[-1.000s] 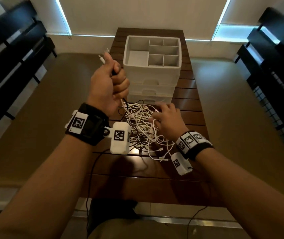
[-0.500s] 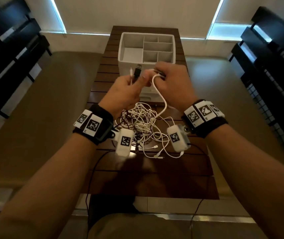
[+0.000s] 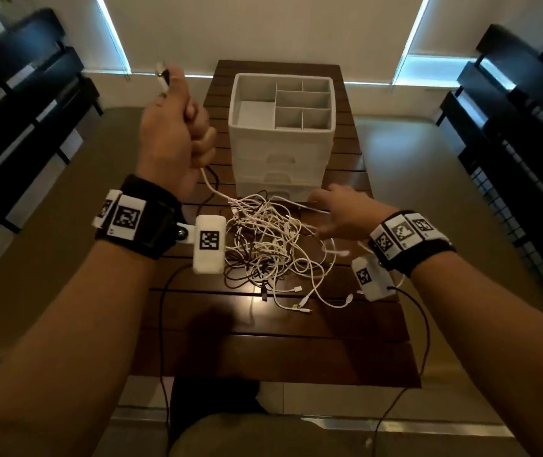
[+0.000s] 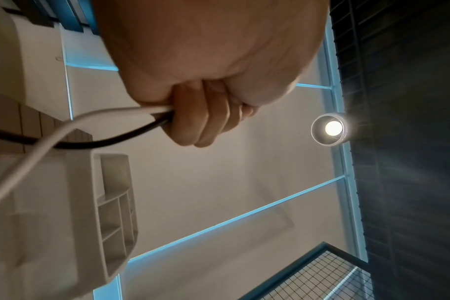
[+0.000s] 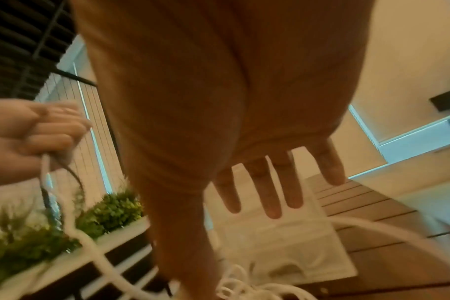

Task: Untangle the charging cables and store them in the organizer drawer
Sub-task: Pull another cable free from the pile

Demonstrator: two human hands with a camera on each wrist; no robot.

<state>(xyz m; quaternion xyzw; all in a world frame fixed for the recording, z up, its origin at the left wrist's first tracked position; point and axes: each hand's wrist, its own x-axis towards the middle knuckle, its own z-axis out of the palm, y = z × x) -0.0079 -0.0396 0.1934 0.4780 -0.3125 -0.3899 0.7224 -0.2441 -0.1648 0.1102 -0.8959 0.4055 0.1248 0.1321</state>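
Left hand (image 3: 174,133) raised, fist clenched | Right hand (image 3: 346,214) low, palm down, fingers (image 5: 271,194) spread straight

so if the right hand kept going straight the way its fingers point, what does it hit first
Probably the organizer. The right hand is open, fingers straight and pointing over the cable tangle toward the organizer's lower drawer fronts. Depth is unclear; if it dips, the cables come first.

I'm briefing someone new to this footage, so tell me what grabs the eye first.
The tangle of cables, mostly white, sprawls mid-table on the dark slatted table, just in front of the white organizer with its open divided top tray. The left hand is raised left of the organizer, gripping a white cable and a black cable that trail down to the pile. The right hand hovers open-fingered at the pile's right edge.
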